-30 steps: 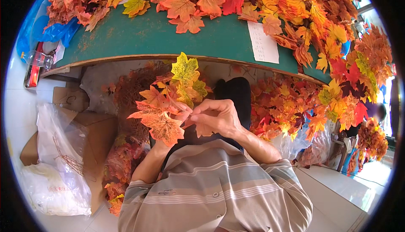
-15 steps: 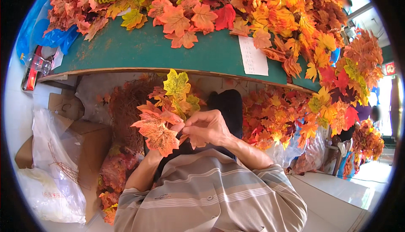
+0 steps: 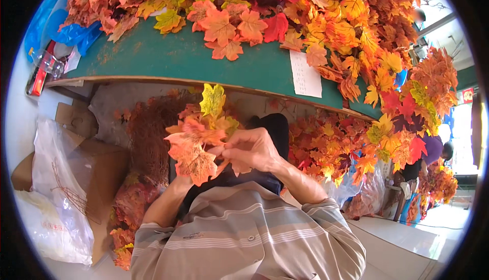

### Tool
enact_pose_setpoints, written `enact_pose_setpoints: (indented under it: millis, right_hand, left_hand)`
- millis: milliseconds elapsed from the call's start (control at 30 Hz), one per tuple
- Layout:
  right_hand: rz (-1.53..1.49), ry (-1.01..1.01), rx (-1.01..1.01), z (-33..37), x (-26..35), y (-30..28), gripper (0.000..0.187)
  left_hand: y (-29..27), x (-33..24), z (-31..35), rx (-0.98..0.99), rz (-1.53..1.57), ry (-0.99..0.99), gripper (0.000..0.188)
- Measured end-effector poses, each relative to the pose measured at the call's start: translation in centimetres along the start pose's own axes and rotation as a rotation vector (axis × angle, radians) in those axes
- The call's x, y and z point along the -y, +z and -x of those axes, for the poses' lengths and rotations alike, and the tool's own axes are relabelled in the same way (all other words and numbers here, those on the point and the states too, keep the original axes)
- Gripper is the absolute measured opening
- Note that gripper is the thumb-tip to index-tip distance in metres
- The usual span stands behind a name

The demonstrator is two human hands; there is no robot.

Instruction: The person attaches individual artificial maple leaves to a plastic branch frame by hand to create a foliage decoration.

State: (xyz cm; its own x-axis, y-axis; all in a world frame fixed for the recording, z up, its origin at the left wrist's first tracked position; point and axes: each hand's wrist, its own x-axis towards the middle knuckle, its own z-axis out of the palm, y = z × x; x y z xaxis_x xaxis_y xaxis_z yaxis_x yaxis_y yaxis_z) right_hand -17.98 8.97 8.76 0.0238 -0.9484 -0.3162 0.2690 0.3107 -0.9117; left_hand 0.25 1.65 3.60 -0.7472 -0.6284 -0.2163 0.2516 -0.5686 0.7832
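Observation:
A bunch of artificial maple leaves (image 3: pixel 192 152), orange-red with dark veins, is held in front of my chest. My left hand (image 3: pixel 218 151) grips it from behind; the leaves cover most of that hand, and only a fingertip and the forearm show. A yellow-green maple leaf (image 3: pixel 212 100) sticks up at the top of the bunch. My right hand (image 3: pixel 257 149) is closed in a pinch against the bunch's right side, touching the left fingertip. What lies between its fingertips is too small to make out. Below those fingers hangs a paler orange leaf (image 3: pixel 239 167).
Ahead stands a green table (image 3: pixel 168 58) heaped with artificial leaves (image 3: pixel 351 5); a paper note (image 3: pixel 305 73) lies near its edge. Brown stems (image 3: pixel 153 132) are piled underneath. At left are a cardboard box (image 3: pixel 109 170) and plastic bag (image 3: pixel 61 219). More leaves (image 3: pixel 326 137) fill the right.
The whole view has shifted slightly. The bunch has turned a little in my left hand, and my right hand keeps its pinch in almost the same spot.

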Motion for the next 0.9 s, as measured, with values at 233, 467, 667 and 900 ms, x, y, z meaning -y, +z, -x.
enact_pose_setpoints:
  millis: [233,467,667,900]
  right_hand:
    - [-0.038,-0.008,-0.074,-2.0,-0.8,-0.5,0.008]
    - [-0.524,0.129,-0.101,-3.4,-3.3,-3.0,0.008]
    - [-0.516,0.110,-0.062,-2.6,-4.0,-2.7,0.007]
    - [-0.174,0.095,-0.119,-3.2,-3.7,-2.6,0.016]
  left_hand:
    - [-3.3,1.9,-0.5,-0.027,-0.228,-0.011,0.036]
    - [-1.8,1.7,-0.5,0.038,0.408,-0.160,0.035]
    - [-2.3,1.0,-1.0,0.140,0.675,-0.265,0.038]
    - [-0.6,-0.8,-0.6,-0.090,0.242,-0.399,0.038]
